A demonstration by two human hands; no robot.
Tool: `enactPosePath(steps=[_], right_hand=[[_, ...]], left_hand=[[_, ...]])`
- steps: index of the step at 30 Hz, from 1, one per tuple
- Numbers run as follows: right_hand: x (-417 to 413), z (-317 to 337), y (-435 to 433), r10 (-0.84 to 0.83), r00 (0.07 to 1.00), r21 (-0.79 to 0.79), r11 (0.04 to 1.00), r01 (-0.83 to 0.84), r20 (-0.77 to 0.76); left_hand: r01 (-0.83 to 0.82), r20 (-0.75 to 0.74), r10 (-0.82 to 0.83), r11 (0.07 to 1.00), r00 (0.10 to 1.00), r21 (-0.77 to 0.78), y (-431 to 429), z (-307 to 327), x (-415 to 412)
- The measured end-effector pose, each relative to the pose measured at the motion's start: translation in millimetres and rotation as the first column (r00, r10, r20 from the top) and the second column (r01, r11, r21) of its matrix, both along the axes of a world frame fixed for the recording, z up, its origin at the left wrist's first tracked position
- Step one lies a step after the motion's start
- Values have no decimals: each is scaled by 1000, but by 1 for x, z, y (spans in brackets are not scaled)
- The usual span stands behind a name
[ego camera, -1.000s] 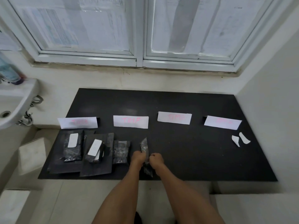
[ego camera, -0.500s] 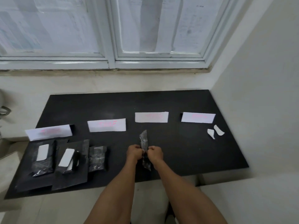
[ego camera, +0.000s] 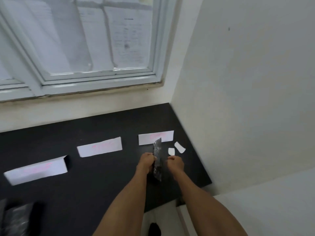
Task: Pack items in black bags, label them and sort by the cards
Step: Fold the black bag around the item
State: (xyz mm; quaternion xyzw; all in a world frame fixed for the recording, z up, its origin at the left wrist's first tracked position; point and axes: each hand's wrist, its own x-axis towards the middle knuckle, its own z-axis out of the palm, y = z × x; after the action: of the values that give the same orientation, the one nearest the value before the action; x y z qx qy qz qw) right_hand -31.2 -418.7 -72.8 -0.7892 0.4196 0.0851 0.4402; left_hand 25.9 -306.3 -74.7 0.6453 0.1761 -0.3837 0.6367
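Gripping the black bag [ego camera: 157,157] by its left edge, the left hand [ego camera: 146,162] kept its fingers curled on it, holding it upright over the black table [ego camera: 102,184]. The right hand [ego camera: 176,163] sat just right of the bag, fingers curled; whether they pinched anything could not be told. Two white labels [ego camera: 171,151] lay just beyond the right fingers. The rightmost card [ego camera: 147,139] lay beyond the bag's top, and two more cards [ego camera: 99,147] lay well left of the left fingers.
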Motion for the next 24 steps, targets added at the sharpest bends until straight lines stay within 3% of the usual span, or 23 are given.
enactPosePath(steps=[10,24], right_hand=[[37,-37,-119,-102,993,-78,992,97,-63],[67,-67,-138,-238,970,-37,971,237,-40]], left_hand=[[-4,-98,9,999,995,46,-101,-20,45],[-65,-124,75,994,989,84,-112,-40,75]])
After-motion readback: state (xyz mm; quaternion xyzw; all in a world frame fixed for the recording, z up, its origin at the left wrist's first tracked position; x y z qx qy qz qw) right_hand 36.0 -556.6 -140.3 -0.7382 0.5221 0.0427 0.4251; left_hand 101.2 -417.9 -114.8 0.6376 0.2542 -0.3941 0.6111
